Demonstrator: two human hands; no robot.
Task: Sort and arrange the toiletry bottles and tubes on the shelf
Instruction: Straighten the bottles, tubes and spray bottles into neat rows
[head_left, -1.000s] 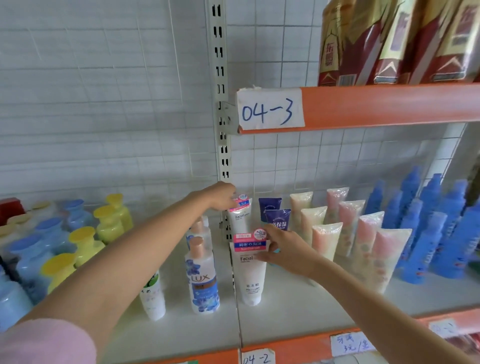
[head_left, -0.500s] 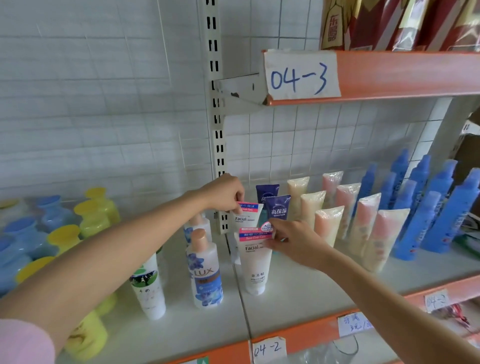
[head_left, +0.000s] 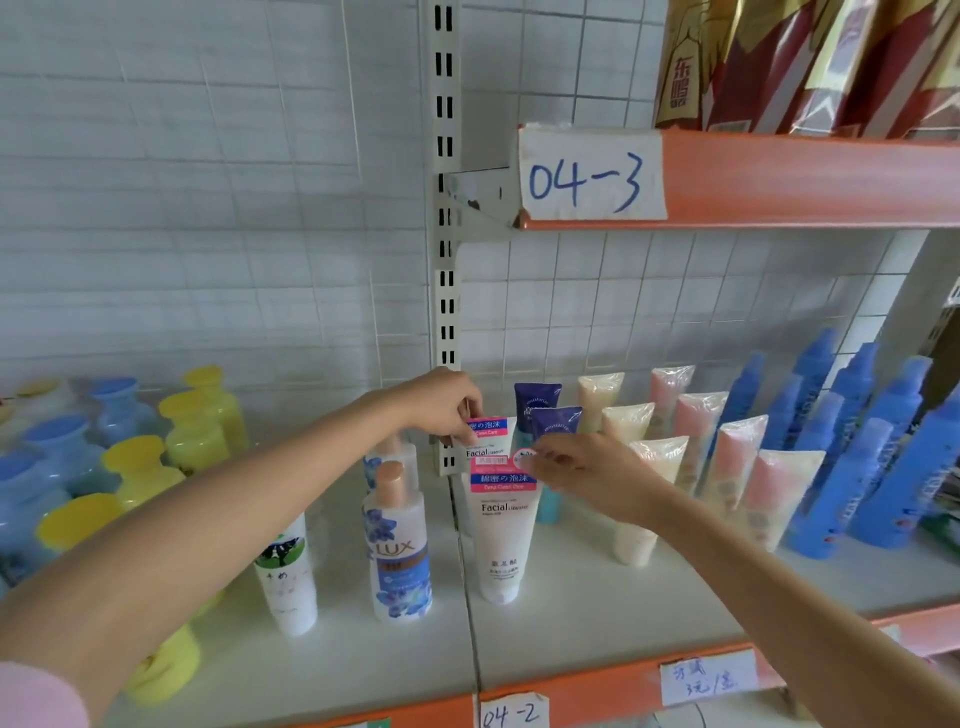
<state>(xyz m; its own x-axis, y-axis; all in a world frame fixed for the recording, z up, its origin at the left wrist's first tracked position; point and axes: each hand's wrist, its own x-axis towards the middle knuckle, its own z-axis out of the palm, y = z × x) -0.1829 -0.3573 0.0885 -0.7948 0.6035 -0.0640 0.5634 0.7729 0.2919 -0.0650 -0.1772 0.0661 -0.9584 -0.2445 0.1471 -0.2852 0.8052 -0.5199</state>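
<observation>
Two white Facial cleanser tubes stand one behind the other at the shelf's middle. My left hand (head_left: 447, 405) pinches the top of the rear tube (head_left: 485, 441). My right hand (head_left: 582, 473) pinches the top right corner of the front tube (head_left: 501, 540). Two dark purple tubes (head_left: 553, 421) stand just behind my right hand. Left of the tubes stand a LUX bottle (head_left: 400, 551) with a peach cap and a white bottle (head_left: 288, 582) partly hidden by my left forearm.
Cream and pink wrapped tubes (head_left: 727, 457) and blue bottles (head_left: 852, 457) fill the right of the white shelf (head_left: 597, 623). Yellow and blue round bottles (head_left: 140, 467) crowd the left. An orange upper shelf (head_left: 805, 182) labelled 04-3 carries red and gold packs. A slotted upright (head_left: 445, 260) stands behind.
My view has moved closer and tilted up. My left hand has stayed on the rear tube's top, and my right hand has shifted up to the front tube's top corner.
</observation>
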